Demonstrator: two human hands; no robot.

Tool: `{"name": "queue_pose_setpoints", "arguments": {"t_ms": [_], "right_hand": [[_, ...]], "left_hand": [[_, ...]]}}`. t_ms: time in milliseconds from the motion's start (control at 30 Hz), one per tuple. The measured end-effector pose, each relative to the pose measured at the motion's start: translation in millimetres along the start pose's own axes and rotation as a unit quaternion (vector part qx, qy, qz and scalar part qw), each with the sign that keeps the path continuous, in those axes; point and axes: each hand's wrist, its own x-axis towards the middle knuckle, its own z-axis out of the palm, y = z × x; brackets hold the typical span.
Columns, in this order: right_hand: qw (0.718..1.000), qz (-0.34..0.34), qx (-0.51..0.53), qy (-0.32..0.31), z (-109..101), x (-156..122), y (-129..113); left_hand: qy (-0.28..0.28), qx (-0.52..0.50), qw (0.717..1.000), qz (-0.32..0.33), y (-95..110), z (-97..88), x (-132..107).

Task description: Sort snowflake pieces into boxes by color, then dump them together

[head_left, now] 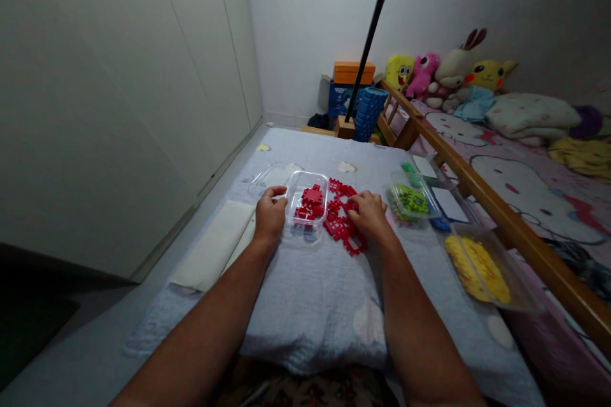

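Where my left hand (pixel 270 215) sits: at the left wall of a clear plastic tub (pixel 296 186), thumb and fingers bent close against it; from my end I cannot tell whether they pinch the rim.
Right hand (pixel 370 213): over the loose red pieces (pixel 340 227), fingertips down among them; I cannot tell whether they are clamped on one.
Tub: open-topped, around the middle of the cloth-covered table (pixel 315 292), with more red pieces (pixel 312 196) inside.
Loose red pieces: notched and flat, spread between the tub and my right hand.
Clear lid (pixel 260 178): lying beyond my left hand, toward the table's far left corner.
Cream folded pad (pixel 210 245): along the left edge.
Right edge: green pieces (pixel 413 198) at a clear box, and nearer me, yellow contents (pixel 477 267) in another, beside a wooden bed rail (pixel 449 146).
Beyond the far edge: a dark pole (pixel 372 32), a blue roller (pixel 369 114) and an orange box (pixel 354 72).
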Motion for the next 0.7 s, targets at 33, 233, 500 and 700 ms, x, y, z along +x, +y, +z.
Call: {"name": "queue_pose_setpoints", "arguments": {"t_ms": [33, 233, 500, 700], "right_hand": [[1.0, 0.006, -0.011, -0.008, -1, 0, 0], [0.999, 0.016, -0.024, -0.032, -1, 3, -4], [0.999, 0.004, 0.041, -0.001, -1, 5, -2], [0.968, -0.127, 0.2, 0.088, -1, 1, -19]], "left_hand": [[0.0, -0.001, 1.0, -0.001, 0, 0.1, 0], [-0.005, -0.008, 1.0, -0.012, 2, 0.4, -3], [-0.007, -0.013, 1.0, -0.004, 1, -0.1, -2], [-0.001, -0.007, 1.0, 0.006, -1, 0.3, 0]]}}
